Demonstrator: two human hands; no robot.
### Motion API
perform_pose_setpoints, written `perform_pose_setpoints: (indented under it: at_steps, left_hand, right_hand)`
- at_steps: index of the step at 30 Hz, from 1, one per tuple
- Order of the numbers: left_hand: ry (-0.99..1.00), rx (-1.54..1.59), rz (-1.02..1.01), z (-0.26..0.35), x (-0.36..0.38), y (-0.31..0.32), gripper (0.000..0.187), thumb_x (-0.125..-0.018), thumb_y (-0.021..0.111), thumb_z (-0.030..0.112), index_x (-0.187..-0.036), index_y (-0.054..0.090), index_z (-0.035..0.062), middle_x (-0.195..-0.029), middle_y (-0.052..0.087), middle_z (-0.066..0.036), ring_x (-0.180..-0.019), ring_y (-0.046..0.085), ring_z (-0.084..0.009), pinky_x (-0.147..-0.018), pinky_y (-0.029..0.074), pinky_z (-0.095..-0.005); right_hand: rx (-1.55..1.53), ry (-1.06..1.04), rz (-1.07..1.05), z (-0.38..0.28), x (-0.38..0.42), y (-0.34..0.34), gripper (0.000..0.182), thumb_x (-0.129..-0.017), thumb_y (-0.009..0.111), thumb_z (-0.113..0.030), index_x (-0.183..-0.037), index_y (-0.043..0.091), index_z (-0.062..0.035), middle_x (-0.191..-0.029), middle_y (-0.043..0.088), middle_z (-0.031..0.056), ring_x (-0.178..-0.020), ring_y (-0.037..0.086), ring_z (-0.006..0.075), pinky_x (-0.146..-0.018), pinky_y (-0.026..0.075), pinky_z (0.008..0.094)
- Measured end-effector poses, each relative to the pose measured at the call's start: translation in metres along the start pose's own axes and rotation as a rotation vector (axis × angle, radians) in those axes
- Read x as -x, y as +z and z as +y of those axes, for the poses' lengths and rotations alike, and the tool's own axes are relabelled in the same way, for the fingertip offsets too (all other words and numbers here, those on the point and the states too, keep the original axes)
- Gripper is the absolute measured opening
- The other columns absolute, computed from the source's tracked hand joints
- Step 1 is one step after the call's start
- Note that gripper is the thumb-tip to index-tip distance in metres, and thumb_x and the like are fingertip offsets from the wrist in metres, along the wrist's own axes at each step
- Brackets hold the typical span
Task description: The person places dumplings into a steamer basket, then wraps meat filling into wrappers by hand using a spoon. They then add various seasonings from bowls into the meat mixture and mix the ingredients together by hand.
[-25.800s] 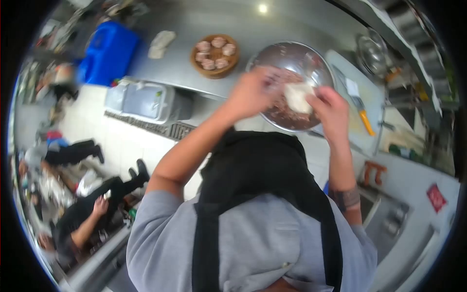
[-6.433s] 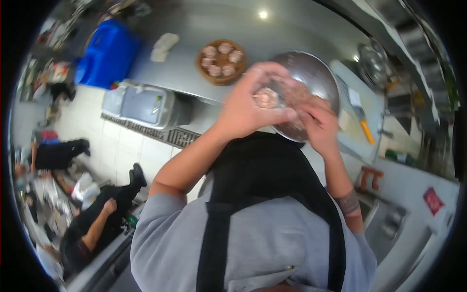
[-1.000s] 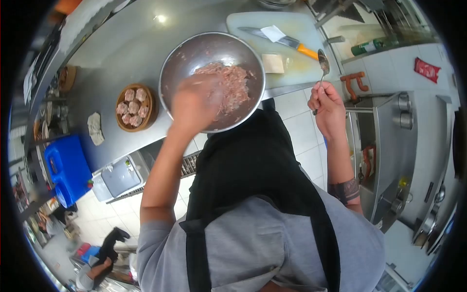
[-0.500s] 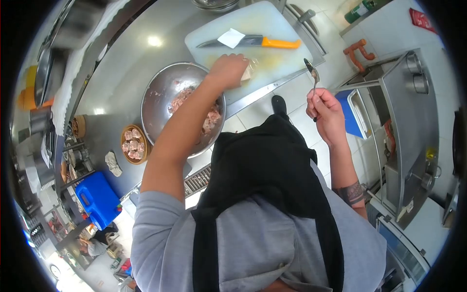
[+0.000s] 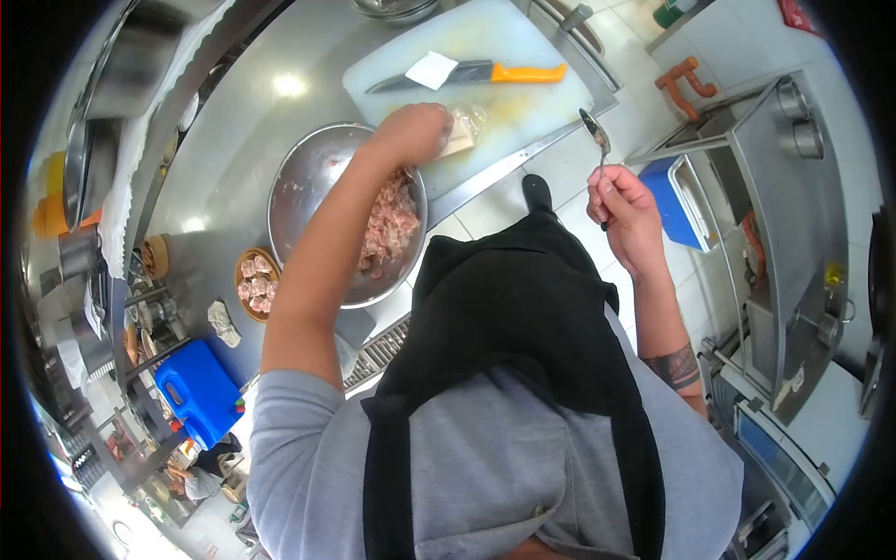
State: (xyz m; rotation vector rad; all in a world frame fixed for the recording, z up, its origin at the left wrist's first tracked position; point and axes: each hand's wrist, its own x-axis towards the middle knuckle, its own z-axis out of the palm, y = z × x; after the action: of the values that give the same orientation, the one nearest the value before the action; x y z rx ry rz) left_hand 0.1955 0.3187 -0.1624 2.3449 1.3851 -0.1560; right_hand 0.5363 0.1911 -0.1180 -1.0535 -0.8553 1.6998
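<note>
My left hand (image 5: 411, 133) is over the near left edge of the white cutting board (image 5: 495, 28), fingers curled at a stack of pale dumpling wrappers (image 5: 459, 140) in clear plastic. Its fingertips are partly hidden. Under the forearm stands a steel bowl (image 5: 285, 173) of pinkish minced meat (image 5: 387, 229). Raised on the other side, my right hand (image 5: 627, 210) grips a metal spoon (image 5: 597, 133) with a little filling on it. A knife with an orange handle (image 5: 527, 73) lies on the board, a white square (image 5: 431, 70) across its blade.
Left of the bowl, a round bamboo steamer (image 5: 245, 297) holds several filled dumplings, with a crumpled cloth (image 5: 223, 323) close by. A blue jerrycan (image 5: 199, 394) stands beyond. On the right are a blue-and-white box (image 5: 677, 201) and a steel cabinet (image 5: 803, 243).
My left hand has drawn slightly left and back along the wrapper stack, uncovering more of the wrappers and the meat. The spoon stays in my right hand. The whole view has shifted a little.
</note>
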Motion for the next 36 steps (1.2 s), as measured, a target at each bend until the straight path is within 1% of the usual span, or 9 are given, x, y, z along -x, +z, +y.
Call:
perform_pose_setpoints:
  at_steps: [3, 5, 9, 11, 20, 25, 27, 31, 36]
  left_hand:
    - [-0.039, 0.16, 0.15, -0.001, 0.015, -0.014, 0.014, -0.088, 0.063, 0.014, -0.09, 0.071, 0.003, -0.105, 0.071, -0.011, -0.098, 0.067, -0.0355, -0.087, 0.053, -0.0465]
    - [0.003, 0.781, 0.354, -0.005, 0.03, -0.024, 0.013, -0.093, 0.061, 0.012, -0.092, 0.069, 0.0016, -0.1, 0.071, -0.008, -0.094, 0.069, -0.0265, -0.085, 0.054, -0.0402]
    - [-0.057, 1.523, 0.322, -0.017, 0.062, -0.029, 0.011, -0.093, 0.063, 0.01, -0.097, 0.067, 0.0013, -0.101, 0.07, -0.007, -0.095, 0.07, -0.0199, -0.085, 0.057, -0.0361]
    - [0.123, 1.951, 0.32, 0.007, 0.093, -0.036, 0.013, -0.093, 0.064, 0.009, -0.103, 0.064, 0.0004, -0.104, 0.069, -0.009, -0.096, 0.071, -0.0205, -0.088, 0.059, -0.0352]
    - [0.163, 2.295, 0.627, 0.007, 0.208, 0.019, 0.017, -0.103, 0.057, 0.015, -0.111, 0.064, 0.001, -0.104, 0.07, -0.01, -0.098, 0.072, -0.0234, -0.091, 0.06, -0.0425]
    - [-0.224, 1.836, 0.977, -0.012, 0.242, 0.056, 0.023, -0.103, 0.058, 0.018, -0.117, 0.065, 0.0008, -0.108, 0.071, -0.011, -0.099, 0.073, -0.0247, -0.089, 0.058, -0.0406]
    - [-0.472, 1.001, 1.052, -0.007, 0.259, 0.065, 0.04, -0.101, 0.064, 0.025, -0.135, 0.059, 0.0039, -0.124, 0.069, -0.011, -0.112, 0.068, -0.0215, -0.096, 0.053, -0.0378]
    - [-0.452, 0.842, 1.121, -0.006, 0.286, 0.07, 0.034, -0.09, 0.075, 0.015, -0.121, 0.07, 0.0028, -0.11, 0.075, -0.011, -0.102, 0.072, -0.0219, -0.087, 0.056, -0.0365]
    - [-0.386, 1.017, 1.163, -0.004, 0.302, 0.092, 0.026, -0.087, 0.074, 0.006, -0.113, 0.073, 0.0013, -0.107, 0.077, -0.012, -0.098, 0.074, -0.0207, -0.083, 0.057, -0.034]
  right_hand:
    - [-0.023, 0.026, -0.014, 0.006, -0.002, 0.003, 0.013, -0.105, 0.06, -0.014, -0.107, 0.065, -0.0019, -0.082, 0.054, -0.0017, -0.067, 0.042, 0.0072, -0.064, 0.036, 0.0243]
    - [-0.009, 0.046, -0.033, 0.011, -0.01, 0.009, 0.012, -0.104, 0.062, -0.014, -0.107, 0.065, -0.0023, -0.08, 0.054, -0.0023, -0.064, 0.041, 0.0062, -0.06, 0.034, 0.0239]
    - [-0.034, 0.154, -0.107, 0.003, -0.037, 0.056, 0.012, -0.099, 0.07, -0.012, -0.107, 0.066, -0.0033, -0.075, 0.052, -0.004, -0.056, 0.037, 0.0036, -0.052, 0.028, 0.0231]
    - [-0.063, 0.158, -0.124, -0.004, -0.05, 0.101, 0.013, -0.098, 0.07, -0.012, -0.106, 0.066, -0.003, -0.074, 0.052, -0.0044, -0.055, 0.037, 0.0033, -0.051, 0.027, 0.0229]
    - [0.087, 0.222, -0.437, 0.01, -0.06, 0.233, 0.013, -0.091, 0.075, -0.006, -0.1, 0.067, 0.0002, -0.069, 0.051, -0.0041, -0.054, 0.039, 0.0034, -0.047, 0.025, 0.0242]
    - [0.165, 0.261, -0.645, 0.01, -0.025, 0.327, 0.013, -0.091, 0.075, -0.007, -0.099, 0.068, -0.0001, -0.073, 0.056, -0.0034, -0.055, 0.041, 0.0042, -0.049, 0.028, 0.0234]
    - [0.202, 0.306, -0.634, 0.015, -0.012, 0.352, 0.009, -0.093, 0.073, -0.006, -0.1, 0.069, -0.0013, -0.067, 0.05, -0.0066, -0.053, 0.036, 0.0025, -0.049, 0.022, 0.0243]
    - [0.552, 0.143, -0.595, 0.061, -0.019, 0.357, 0.014, -0.09, 0.076, -0.006, -0.1, 0.068, -0.0005, -0.07, 0.052, -0.006, -0.053, 0.035, 0.0006, -0.048, 0.023, 0.0244]
    - [0.773, -0.102, -0.582, 0.107, -0.026, 0.343, 0.024, -0.087, 0.078, -0.019, -0.099, 0.074, 0.001, -0.079, 0.07, 0.0052, -0.071, 0.061, 0.011, -0.065, 0.049, 0.0286]
